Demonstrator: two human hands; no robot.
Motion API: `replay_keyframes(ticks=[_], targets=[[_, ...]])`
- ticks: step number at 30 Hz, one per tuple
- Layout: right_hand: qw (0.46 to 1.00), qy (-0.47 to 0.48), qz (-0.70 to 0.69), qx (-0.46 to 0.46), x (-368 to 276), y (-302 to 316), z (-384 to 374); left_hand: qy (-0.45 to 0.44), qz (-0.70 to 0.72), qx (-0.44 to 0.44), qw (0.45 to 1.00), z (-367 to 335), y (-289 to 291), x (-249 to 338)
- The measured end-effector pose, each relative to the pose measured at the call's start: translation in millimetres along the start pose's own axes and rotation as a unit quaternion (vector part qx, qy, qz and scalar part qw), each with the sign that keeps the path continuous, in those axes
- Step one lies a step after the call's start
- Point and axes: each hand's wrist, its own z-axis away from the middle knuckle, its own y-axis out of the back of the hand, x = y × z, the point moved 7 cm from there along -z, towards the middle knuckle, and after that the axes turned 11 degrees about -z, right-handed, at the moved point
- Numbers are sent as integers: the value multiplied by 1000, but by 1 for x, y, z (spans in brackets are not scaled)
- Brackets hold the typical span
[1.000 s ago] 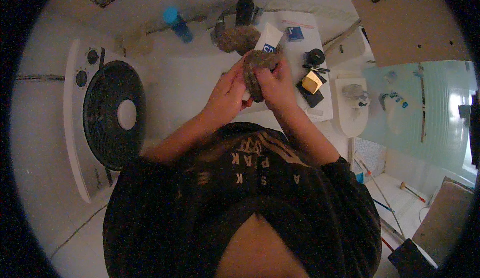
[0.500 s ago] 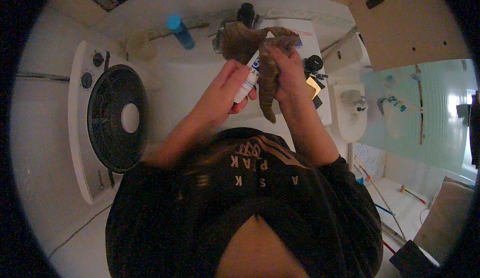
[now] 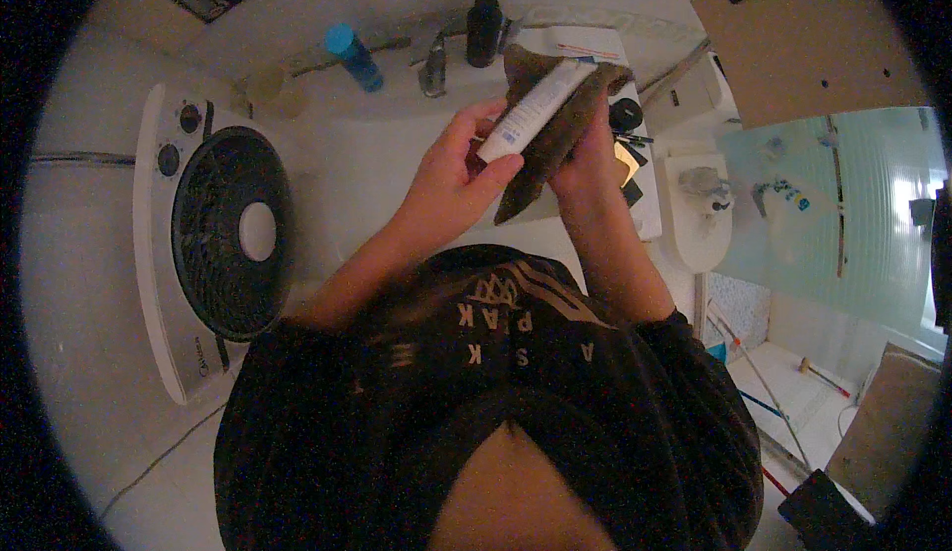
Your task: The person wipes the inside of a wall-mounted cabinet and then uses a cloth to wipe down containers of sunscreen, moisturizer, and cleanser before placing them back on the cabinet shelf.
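Note:
A white squeeze tube (image 3: pixel 535 113) slants up to the right between my hands. My left hand (image 3: pixel 461 159) grips its lower end, fingers behind and thumb along the near edge. Under and beside the tube is a brown cloth (image 3: pixel 548 159), one corner hanging toward my body. My right hand (image 3: pixel 587 149) holds the cloth from beneath; most of its fingers are hidden behind the fabric. The upper end of the tube lies against the cloth. Both are held above a white basin (image 3: pixel 387 144).
Along the far ledge stand a blue bottle (image 3: pixel 354 58), a clear bottle (image 3: pixel 433 67) and a black bottle (image 3: pixel 485 31). A white fan heater (image 3: pixel 169 283) with a round dark grille is at left. At right are a black round lid (image 3: pixel 625 114), a toilet (image 3: pixel 694 239) and a glass panel (image 3: pixel 783 214).
The cloth has swung from hanging over the right hand to lying spread behind the tube. The tube has turned to show another face and moved up to the right, uncovering the clear bottle.

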Motion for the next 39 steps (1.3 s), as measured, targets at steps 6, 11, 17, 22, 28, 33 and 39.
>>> replay_keyframes(ticks=[6, 11, 17, 22, 28, 33, 39], targets=[[955, 143, 257, -27, 17, -17, 39, -68, -268, 36, 960, -2, 0, 2], [943, 204, 262, -23, -5, -19, 29, -106, -232, 71, 964, 9, 1, 19], [973, 165, 162, -26, -27, -23, 21, -145, -202, 109, 962, 21, 8, 30], [993, 86, 74, -16, -21, -17, 17, -178, -106, 143, 968, 24, 8, 32], [991, 64, 118, -27, -15, -22, 32, -197, -168, 116, 959, 23, 10, 40], [987, 98, 124, -17, -24, -24, 29, -198, -173, 86, 961, 24, 9, 42], [987, 118, 109, 4, -31, -23, 19, 44, 123, -76, 988, 22, -17, 20]])
